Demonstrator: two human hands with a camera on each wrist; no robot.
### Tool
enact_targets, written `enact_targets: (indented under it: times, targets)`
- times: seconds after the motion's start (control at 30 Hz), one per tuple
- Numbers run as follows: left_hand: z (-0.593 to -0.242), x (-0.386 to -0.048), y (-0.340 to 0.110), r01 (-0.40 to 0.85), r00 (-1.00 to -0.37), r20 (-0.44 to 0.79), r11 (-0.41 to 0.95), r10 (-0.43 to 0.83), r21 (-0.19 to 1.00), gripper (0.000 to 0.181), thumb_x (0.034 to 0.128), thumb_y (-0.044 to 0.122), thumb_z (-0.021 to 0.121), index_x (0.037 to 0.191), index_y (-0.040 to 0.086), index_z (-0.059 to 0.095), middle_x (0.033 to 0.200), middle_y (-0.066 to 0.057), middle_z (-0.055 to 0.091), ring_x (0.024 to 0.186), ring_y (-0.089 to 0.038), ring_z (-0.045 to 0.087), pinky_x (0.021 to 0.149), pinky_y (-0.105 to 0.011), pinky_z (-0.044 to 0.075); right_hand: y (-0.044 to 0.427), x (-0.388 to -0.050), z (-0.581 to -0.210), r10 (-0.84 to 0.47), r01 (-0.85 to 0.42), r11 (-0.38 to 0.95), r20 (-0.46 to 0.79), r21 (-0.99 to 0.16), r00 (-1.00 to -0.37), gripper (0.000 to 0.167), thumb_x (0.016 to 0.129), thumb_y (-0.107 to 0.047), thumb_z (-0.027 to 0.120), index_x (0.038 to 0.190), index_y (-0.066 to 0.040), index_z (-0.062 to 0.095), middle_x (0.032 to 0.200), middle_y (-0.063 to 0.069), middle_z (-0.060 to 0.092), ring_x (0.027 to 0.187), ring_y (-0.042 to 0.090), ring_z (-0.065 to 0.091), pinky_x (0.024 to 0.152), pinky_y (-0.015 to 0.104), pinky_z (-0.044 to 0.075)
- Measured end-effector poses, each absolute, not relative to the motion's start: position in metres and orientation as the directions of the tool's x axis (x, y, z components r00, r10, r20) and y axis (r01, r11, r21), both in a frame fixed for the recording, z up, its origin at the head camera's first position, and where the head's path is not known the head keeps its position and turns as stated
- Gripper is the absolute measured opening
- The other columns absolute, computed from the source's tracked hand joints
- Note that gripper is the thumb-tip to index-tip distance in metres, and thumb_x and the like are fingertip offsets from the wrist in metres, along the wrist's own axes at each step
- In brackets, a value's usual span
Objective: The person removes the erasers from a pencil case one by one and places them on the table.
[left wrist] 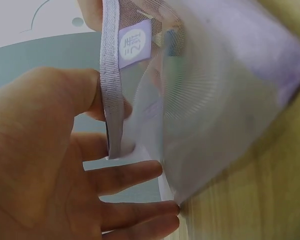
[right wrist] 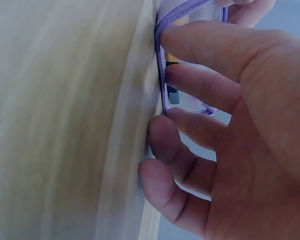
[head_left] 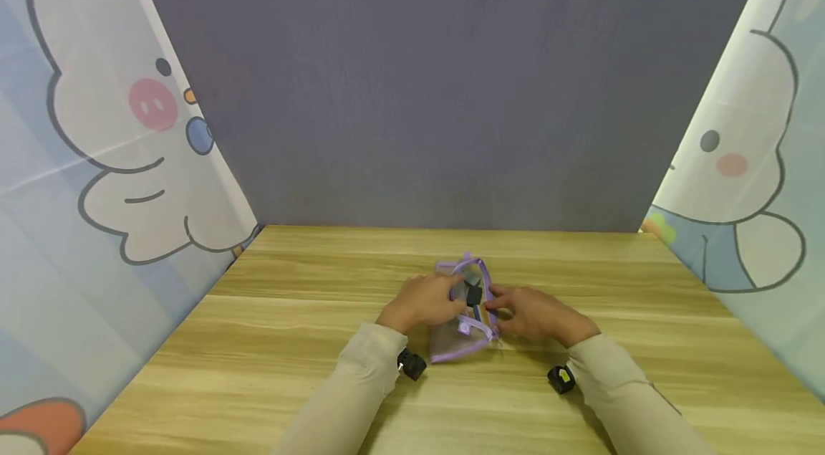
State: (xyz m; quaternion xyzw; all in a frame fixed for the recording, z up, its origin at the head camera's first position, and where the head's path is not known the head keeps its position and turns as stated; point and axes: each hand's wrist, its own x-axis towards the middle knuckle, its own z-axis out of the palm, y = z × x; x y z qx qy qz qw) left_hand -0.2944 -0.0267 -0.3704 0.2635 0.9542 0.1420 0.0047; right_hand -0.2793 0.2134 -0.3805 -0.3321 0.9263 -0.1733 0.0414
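Observation:
A mesh zip pouch (head_left: 451,340) with purple trim lies on the wooden table, its zipped mouth spread apart. Inside it show a small black item (head_left: 474,295), a grey one (head_left: 473,276) and narrow blue and orange pieces, too small to name. My left hand (head_left: 425,301) pinches the left edge of the mouth between thumb and index finger, near a white-printed purple tag (left wrist: 135,44); its other fingers extend along the mesh. On the opposite side, my right hand (head_left: 531,312) holds the purple zipper edge (right wrist: 160,65) with thumb and fingertips, its last two fingers curled by the tabletop.
The wood-grain table (head_left: 309,283) extends around the pouch on every side. A dark grey panel (head_left: 412,82) rises at its back edge. Cloths printed with cartoon animals hang at the left (head_left: 97,226) and right (head_left: 728,226).

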Motion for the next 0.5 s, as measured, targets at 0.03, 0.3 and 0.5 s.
enact_targets:
  times: [0.03,0.3,0.5]
  targets:
    - [-0.3708,-0.2944,-0.0265,0.502,-0.861,0.066,0.821,0.505,0.272,0.065,0.0919,0.044,0.058,0.151,0.019,0.048,0.147,-0.002,0.053,0.125,-0.026,0.057,0.093,-0.05,0.049,0.2139,-0.2794,-0.3805,-0.633,-0.604,0.717,0.037,-0.349,-0.773,0.04,0.093,-0.024,0.071,0.13,-0.009,0.069,0.151,0.023,0.043,0.125,0.044,0.053,0.099,0.054,0.046]
    - [-0.3715,-0.2954,-0.0287,0.535,-0.84,0.064,0.804,0.539,0.261,0.052,0.0922,0.041,0.059,0.144,0.032,0.057,0.143,0.006,0.057,0.123,-0.021,0.057,0.084,-0.045,0.051,0.2116,-0.2773,-0.3795,-0.612,-0.58,0.745,0.007,-0.331,-0.791,0.041,0.094,-0.023,0.069,0.132,-0.008,0.067,0.152,0.021,0.043,0.128,0.045,0.051,0.101,0.055,0.044]
    - [-0.3726,-0.2962,-0.0299,0.53,-0.841,0.048,0.802,0.539,0.276,0.048,0.0938,0.04,0.057,0.14,0.03,0.061,0.138,0.007,0.06,0.12,-0.02,0.059,0.084,-0.045,0.051,0.2105,-0.276,-0.3797,-0.616,-0.584,0.739,0.014,-0.336,-0.787,0.042,0.095,-0.023,0.069,0.134,-0.007,0.065,0.15,0.022,0.045,0.127,0.045,0.051,0.101,0.056,0.045]
